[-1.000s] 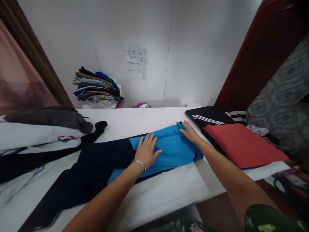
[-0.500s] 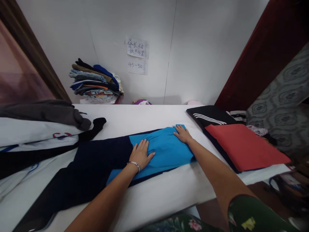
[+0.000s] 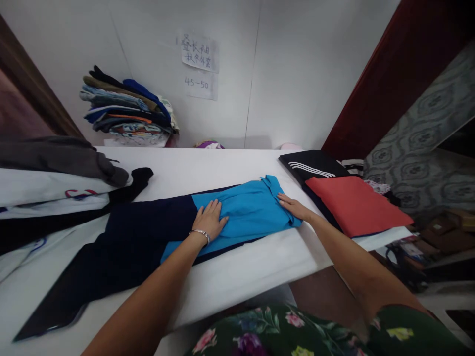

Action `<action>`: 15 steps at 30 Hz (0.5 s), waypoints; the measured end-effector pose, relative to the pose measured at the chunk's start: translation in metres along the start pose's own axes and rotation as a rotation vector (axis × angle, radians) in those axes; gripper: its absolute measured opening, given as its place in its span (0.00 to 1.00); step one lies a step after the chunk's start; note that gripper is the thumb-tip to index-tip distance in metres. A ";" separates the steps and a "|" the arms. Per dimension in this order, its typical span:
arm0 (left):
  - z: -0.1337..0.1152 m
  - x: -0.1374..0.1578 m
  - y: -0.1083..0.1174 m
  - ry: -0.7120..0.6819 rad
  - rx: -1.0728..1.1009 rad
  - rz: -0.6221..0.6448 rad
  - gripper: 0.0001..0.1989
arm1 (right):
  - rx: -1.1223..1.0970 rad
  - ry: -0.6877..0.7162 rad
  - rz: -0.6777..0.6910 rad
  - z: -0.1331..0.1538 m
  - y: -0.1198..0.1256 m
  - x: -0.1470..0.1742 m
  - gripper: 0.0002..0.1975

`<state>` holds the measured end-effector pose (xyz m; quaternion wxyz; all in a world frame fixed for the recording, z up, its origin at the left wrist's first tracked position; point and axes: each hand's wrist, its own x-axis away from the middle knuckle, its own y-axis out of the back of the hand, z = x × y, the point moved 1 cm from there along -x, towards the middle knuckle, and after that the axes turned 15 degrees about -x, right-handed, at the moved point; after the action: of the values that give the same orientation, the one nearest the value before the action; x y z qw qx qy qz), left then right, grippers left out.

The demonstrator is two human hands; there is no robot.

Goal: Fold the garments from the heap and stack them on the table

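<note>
A folded navy and bright blue garment (image 3: 252, 205) lies across the white table, its dark sleeve-like part (image 3: 92, 267) spread toward the near left. My left hand (image 3: 210, 221), with a bracelet at the wrist, rests flat on the blue cloth near where it meets the navy. Its fingers are stretched out and grip nothing. At the garment's right end my right hand (image 3: 293, 205) lies with extended fingers on the blue cloth. The edge (image 3: 272, 184) just beyond those fingertips is ruffled and turned up.
Folded clothes, a red one (image 3: 358, 202) and a black one with white stripes (image 3: 315, 163), lie on the right. Loose grey and white clothes (image 3: 55, 168) are heaped at left. A clothes stack (image 3: 126, 106) stands by the wall, which bears paper signs (image 3: 199, 52).
My right hand has slid along the garment's right end toward me, and the cloth edge there is now rumpled. My left hand stays flat on the blue part. The camera view has shifted.
</note>
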<state>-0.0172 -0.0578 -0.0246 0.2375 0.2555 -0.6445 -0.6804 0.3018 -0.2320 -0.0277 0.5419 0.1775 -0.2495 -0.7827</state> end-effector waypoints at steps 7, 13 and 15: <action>0.001 -0.001 0.003 -0.001 -0.016 0.051 0.31 | 0.120 0.102 -0.099 -0.009 -0.011 0.035 0.40; 0.005 -0.004 0.000 -0.007 0.003 0.051 0.31 | -0.137 -0.009 -0.139 -0.007 -0.005 0.046 0.36; 0.006 -0.004 -0.001 -0.009 0.021 0.036 0.30 | -0.192 -0.025 -0.217 -0.003 0.000 0.050 0.35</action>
<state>-0.0180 -0.0503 -0.0256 0.2440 0.2434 -0.6570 -0.6705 0.2859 -0.2797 -0.0302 0.4654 0.1411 -0.1594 -0.8591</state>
